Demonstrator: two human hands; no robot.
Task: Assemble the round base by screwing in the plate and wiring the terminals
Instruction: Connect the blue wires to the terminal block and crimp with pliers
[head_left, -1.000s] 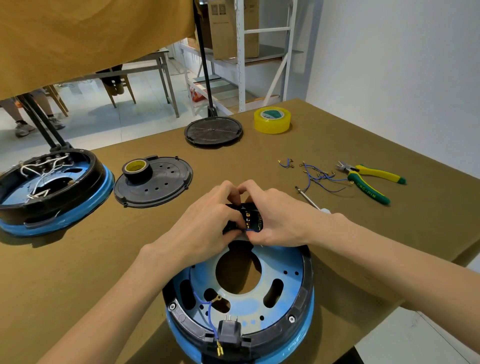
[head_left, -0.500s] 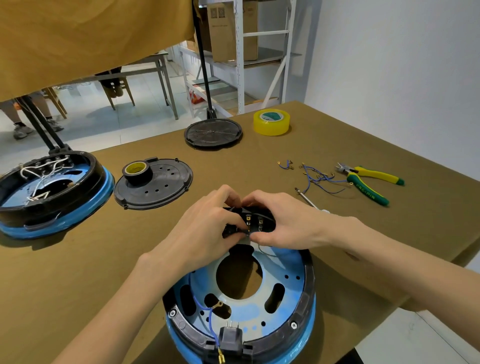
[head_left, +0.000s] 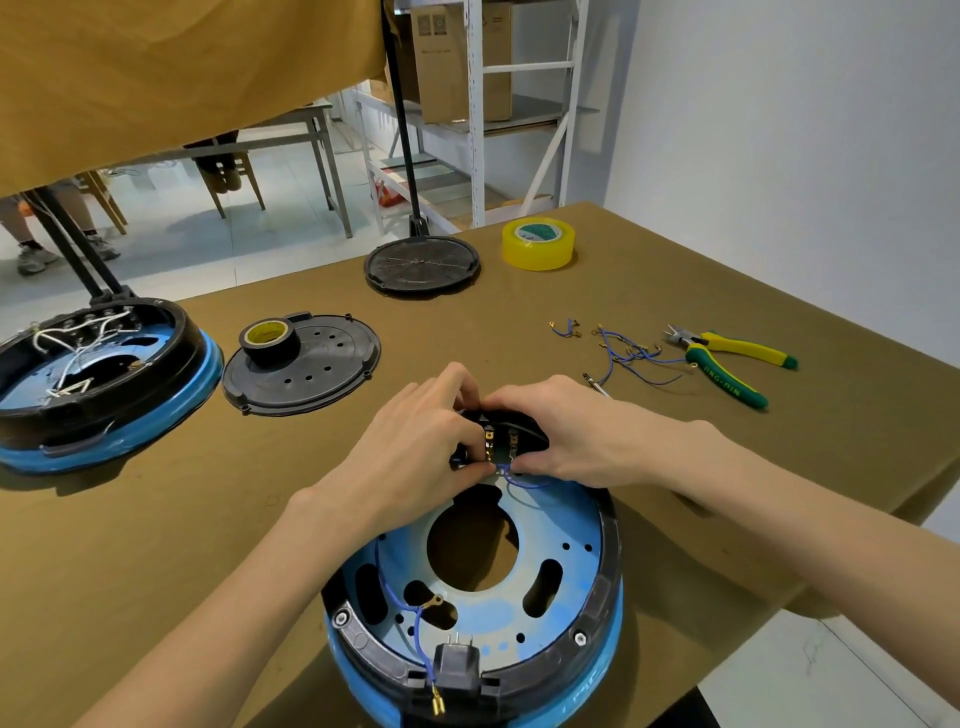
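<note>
Bright, even daylight is cast from the far left; soft shadows are thrown rightward, and straight edges are bowed by wide-angle distortion.

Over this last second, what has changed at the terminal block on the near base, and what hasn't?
Both hands keep hold of the black terminal block at the far rim of the near base. The left hand and right hand shifted their fingers slightly, so the brass terminals show more, and a blue wire now loops out beneath the block. Pliers, tape rolls and loose wires lie unmoved.
</note>
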